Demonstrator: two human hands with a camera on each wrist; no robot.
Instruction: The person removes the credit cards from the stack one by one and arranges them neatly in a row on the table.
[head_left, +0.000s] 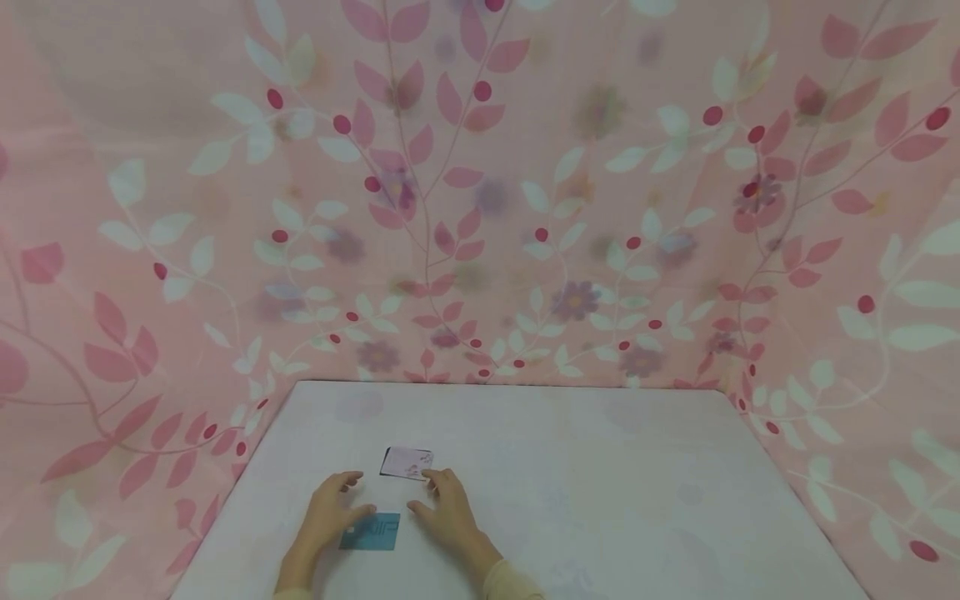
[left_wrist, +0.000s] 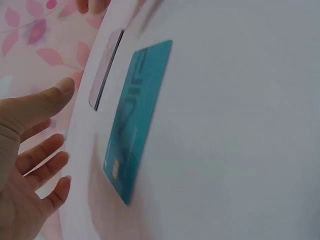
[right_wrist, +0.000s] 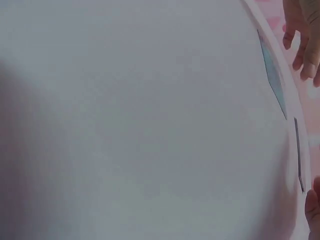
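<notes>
A teal card [head_left: 381, 533] with large dark lettering and a gold chip [left_wrist: 115, 169] lies flat on the white table. Beyond it is a thin pale pink rectangle [head_left: 403, 462] with a floral print and a dark edge; I cannot tell its exact kind. My left hand [head_left: 328, 510] hovers over the teal card's left side, fingers loosely bent, holding nothing. On the other side, my right hand [head_left: 450, 515] has its fingertips by the pink piece's near right corner; whether they touch is unclear. In the right wrist view only part of the right hand [right_wrist: 313, 212] shows.
The white table [head_left: 637, 492] stretches to the right of both hands. A pink curtain [head_left: 480, 208] with leaves, berries and flowers hangs behind the table and along both sides.
</notes>
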